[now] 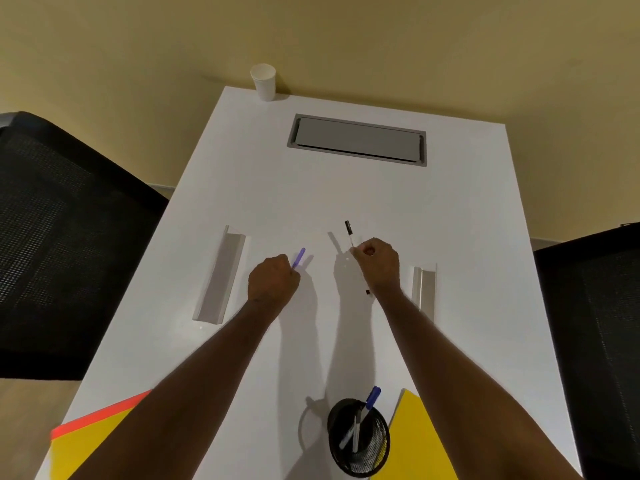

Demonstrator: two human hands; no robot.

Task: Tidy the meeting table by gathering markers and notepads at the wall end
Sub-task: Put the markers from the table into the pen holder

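My left hand (273,278) is closed around a marker with a purple cap (299,257) that sticks out toward the wall. My right hand (377,263) grips a black-capped marker (348,232); its cap points away from me, and a dark tip shows below the wrist. Both hands hover over the middle of the white table (346,192). A black mesh cup (360,441) near me holds a blue-capped marker (372,398) and other markers. Yellow notepads lie at the near left (90,441) and near right (415,441); an orange sheet (104,415) peeks from under the left one.
A white paper cup (264,82) stands at the wall end. A grey cable hatch (356,139) is set into the table. Two clear angled holders lie at left (220,278) and right (424,287). Black mesh chairs flank the table at left (62,237) and right (595,323).
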